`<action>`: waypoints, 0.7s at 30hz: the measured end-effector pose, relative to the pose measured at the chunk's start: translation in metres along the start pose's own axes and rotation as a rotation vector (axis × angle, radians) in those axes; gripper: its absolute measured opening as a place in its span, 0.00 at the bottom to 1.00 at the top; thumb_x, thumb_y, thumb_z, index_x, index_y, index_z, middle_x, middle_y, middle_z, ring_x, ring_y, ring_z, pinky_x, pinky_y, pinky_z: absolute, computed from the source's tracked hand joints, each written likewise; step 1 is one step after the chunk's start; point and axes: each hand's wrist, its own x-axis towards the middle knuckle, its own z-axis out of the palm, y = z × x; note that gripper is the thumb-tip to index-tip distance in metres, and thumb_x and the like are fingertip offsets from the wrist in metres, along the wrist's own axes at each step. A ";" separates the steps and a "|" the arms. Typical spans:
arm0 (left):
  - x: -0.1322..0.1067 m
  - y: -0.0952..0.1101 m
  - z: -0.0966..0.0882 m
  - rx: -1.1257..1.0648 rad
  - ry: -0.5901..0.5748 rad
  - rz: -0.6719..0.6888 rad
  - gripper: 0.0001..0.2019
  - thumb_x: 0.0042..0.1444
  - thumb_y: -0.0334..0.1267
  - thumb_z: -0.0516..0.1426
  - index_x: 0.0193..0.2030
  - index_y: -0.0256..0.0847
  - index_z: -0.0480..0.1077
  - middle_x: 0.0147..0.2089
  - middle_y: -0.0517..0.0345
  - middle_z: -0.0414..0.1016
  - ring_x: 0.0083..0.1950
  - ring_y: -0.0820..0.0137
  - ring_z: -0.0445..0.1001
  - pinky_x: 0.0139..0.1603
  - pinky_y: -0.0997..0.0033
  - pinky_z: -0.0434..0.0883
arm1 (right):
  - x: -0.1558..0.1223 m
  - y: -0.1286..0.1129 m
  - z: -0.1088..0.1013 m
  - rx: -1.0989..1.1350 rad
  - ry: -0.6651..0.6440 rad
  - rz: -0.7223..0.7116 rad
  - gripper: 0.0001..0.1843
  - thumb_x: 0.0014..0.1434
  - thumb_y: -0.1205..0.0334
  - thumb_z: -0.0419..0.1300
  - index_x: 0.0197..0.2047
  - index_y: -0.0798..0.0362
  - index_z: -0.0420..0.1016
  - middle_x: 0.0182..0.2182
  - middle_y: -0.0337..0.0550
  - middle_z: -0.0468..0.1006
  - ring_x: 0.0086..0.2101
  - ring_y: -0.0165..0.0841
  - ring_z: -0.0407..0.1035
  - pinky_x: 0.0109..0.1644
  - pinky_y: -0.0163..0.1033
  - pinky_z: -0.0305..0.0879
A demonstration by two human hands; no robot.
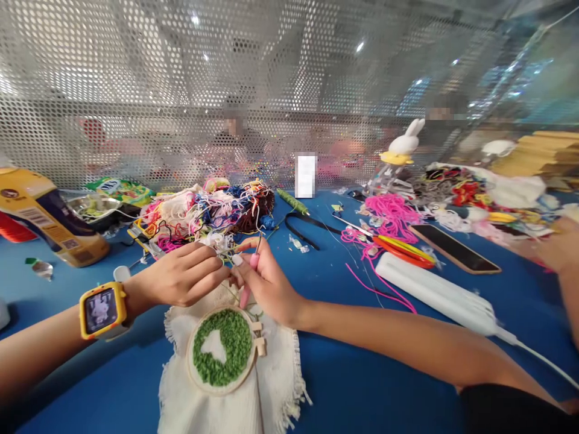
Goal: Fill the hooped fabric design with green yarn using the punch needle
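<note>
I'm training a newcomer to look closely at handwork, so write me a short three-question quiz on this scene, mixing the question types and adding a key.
1. Multiple choice: what is the right hand holding?
A) a phone
B) a pink-handled tool
C) a bottle

2. True or false: the stitching inside the round hoop is green.

3. Short answer: is the yellow-cased watch worn on the wearer's left or right arm?

Key: 1. B; 2. True; 3. Left.
</note>
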 end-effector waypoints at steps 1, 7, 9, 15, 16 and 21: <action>-0.002 0.001 0.003 -0.010 0.019 -0.015 0.11 0.61 0.26 0.45 0.38 0.34 0.68 0.28 0.52 0.75 0.31 0.65 0.74 0.29 0.67 0.72 | -0.001 0.003 -0.003 0.001 -0.001 -0.014 0.09 0.64 0.54 0.51 0.43 0.47 0.53 0.21 0.28 0.61 0.16 0.23 0.56 0.13 0.25 0.57; -0.004 0.009 0.007 -0.278 0.172 -0.124 0.07 0.59 0.28 0.51 0.39 0.40 0.69 0.34 0.53 0.78 0.48 0.63 0.76 0.44 0.61 0.75 | -0.003 0.007 -0.002 -0.035 0.048 -0.115 0.08 0.65 0.55 0.49 0.42 0.48 0.54 0.25 0.32 0.58 0.22 0.24 0.58 0.18 0.26 0.59; 0.002 0.013 0.002 -0.439 0.222 -0.139 0.06 0.59 0.29 0.52 0.38 0.41 0.69 0.31 0.54 0.77 0.45 0.62 0.77 0.43 0.60 0.76 | 0.000 0.007 0.004 -0.056 0.112 -0.159 0.07 0.65 0.56 0.49 0.41 0.49 0.55 0.27 0.33 0.59 0.24 0.24 0.60 0.21 0.28 0.61; 0.018 0.032 -0.010 -0.755 0.373 -0.490 0.05 0.62 0.29 0.49 0.41 0.41 0.64 0.25 0.58 0.69 0.25 0.72 0.70 0.27 0.69 0.72 | 0.013 0.015 0.015 -0.067 0.120 -0.185 0.02 0.64 0.62 0.46 0.38 0.50 0.55 0.25 0.32 0.61 0.22 0.24 0.59 0.23 0.29 0.60; 0.019 0.035 -0.011 -0.774 0.420 -0.556 0.05 0.63 0.29 0.48 0.42 0.40 0.63 0.25 0.59 0.67 0.25 0.73 0.68 0.25 0.72 0.69 | 0.014 0.017 0.014 -0.080 0.113 -0.185 0.02 0.64 0.62 0.46 0.39 0.50 0.56 0.25 0.33 0.62 0.23 0.24 0.59 0.24 0.29 0.60; 0.027 0.044 -0.010 -0.803 0.492 -0.986 0.03 0.62 0.29 0.51 0.39 0.40 0.62 0.30 0.58 0.63 0.28 0.74 0.63 0.26 0.75 0.64 | 0.012 0.025 0.007 -0.161 0.115 -0.194 0.03 0.65 0.62 0.46 0.43 0.50 0.56 0.29 0.35 0.64 0.27 0.25 0.61 0.27 0.30 0.59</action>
